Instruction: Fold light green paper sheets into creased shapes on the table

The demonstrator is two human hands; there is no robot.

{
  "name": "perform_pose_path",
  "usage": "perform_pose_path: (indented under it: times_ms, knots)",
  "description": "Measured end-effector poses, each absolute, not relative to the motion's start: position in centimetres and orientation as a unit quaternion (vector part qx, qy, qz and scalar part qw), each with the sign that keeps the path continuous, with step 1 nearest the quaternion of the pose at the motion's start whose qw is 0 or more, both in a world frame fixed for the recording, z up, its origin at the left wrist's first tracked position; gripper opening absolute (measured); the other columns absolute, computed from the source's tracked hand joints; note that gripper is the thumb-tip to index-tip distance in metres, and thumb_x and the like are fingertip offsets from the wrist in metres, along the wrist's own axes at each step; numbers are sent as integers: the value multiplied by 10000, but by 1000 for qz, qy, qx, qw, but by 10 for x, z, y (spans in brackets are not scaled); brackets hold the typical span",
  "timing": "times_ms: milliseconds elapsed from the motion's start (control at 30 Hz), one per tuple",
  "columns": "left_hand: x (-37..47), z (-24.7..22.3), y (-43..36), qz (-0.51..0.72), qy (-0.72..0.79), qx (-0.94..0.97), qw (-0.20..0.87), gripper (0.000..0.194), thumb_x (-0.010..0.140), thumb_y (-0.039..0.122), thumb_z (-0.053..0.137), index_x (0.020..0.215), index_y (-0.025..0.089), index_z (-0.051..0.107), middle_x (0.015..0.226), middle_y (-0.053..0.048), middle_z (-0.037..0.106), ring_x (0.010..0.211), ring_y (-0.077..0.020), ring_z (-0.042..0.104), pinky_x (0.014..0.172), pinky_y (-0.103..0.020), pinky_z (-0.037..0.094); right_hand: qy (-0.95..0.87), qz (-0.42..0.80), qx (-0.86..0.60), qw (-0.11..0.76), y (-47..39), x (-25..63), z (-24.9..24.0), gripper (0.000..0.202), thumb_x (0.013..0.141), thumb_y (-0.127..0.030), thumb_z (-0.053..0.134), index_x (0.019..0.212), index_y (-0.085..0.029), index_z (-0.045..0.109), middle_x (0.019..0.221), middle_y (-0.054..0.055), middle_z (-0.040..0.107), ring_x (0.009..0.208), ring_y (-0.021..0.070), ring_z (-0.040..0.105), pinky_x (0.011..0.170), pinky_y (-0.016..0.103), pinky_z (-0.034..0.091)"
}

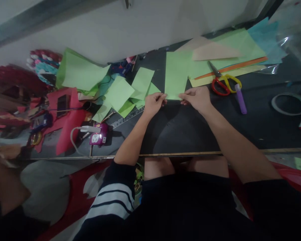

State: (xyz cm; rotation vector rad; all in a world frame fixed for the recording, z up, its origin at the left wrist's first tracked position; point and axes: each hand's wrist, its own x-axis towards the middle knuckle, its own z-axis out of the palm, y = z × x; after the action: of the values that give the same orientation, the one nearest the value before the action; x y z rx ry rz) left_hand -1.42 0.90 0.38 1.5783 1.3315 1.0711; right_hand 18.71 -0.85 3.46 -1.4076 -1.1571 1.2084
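A light green sheet of paper [177,73] lies on the dark table in front of me, with its near edge pinched at both corners. My left hand [155,102] grips the near left corner between thumb and fingers. At the near right corner, my right hand [197,98] pinches the same edge. Several cut green paper pieces [119,93] lie just left of my left hand, partly over a clear ruler [127,118]. Right of my right hand rest scissors [222,82] with one red and one yellow handle, and a purple glue stick [240,99].
Larger green, pink and blue sheets [251,43] spread at the back right. A tape roll [289,103] lies far right. On the left are red paper [69,124], a purple power adapter [99,134] with a white cable, and another person's arm [8,180].
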Motion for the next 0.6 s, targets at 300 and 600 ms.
perform_pose_path:
  times_ms: [300,600]
  knots:
    - [-24,-14,14,452,511,659,317,374,1109,397,506,854,209,704,772,-59,781,653,-130,730,615,-242,587,-467,503,-562,461,-10,186,36,398,674,-347,1028,624,-191,665,573,21,705,537,134,719,533,203,640]
    - [-21,0,-1,244,353,903,-8,573,1059,238,433,1619,154,522,1705,-173,530,1650,-295,433,1353,-474,377,-429,541,-565,452,-17,179,46,464,559,-359,1088,551,-192,655,504,0,656,457,105,652,445,166,569]
